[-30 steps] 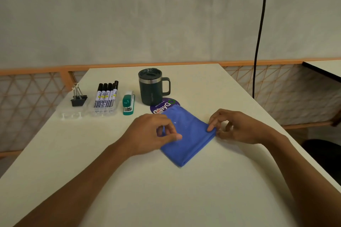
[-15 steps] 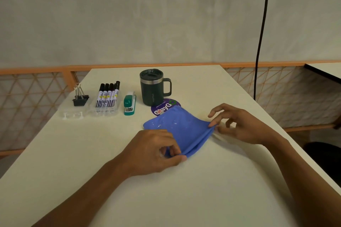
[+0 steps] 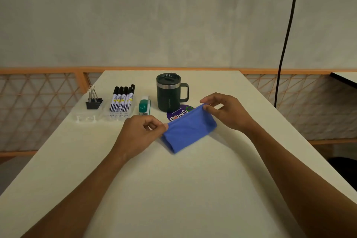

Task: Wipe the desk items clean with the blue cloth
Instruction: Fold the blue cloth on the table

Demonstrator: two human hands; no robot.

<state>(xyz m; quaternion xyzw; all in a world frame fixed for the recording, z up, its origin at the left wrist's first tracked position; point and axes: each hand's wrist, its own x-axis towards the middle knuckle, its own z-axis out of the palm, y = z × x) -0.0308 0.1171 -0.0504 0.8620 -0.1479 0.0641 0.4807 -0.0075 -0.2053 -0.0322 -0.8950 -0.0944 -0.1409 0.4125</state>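
Observation:
The folded blue cloth (image 3: 188, 129) lies in the middle of the white desk (image 3: 173, 189). My left hand (image 3: 142, 133) pinches its left corner between thumb and fingertips. My right hand (image 3: 225, 112) pinches its far right corner, lifted slightly. Behind the cloth stand a dark green lidded mug (image 3: 169, 92), a green and white stapler (image 3: 144, 106), several black markers (image 3: 122, 100) and black binder clips (image 3: 93, 100). The cloth partly covers a purple round sticker (image 3: 178, 112).
A clear plastic tray (image 3: 87, 117) holds the markers and clips at the left edge of the desk. A black cable (image 3: 286, 40) hangs at the right. An orange lattice railing (image 3: 38, 106) runs behind and beside the desk.
Both hands lifted the near edge of the cloth and carried it away from me, folding the cloth over. My left hand moved from the near corner to the far left corner.

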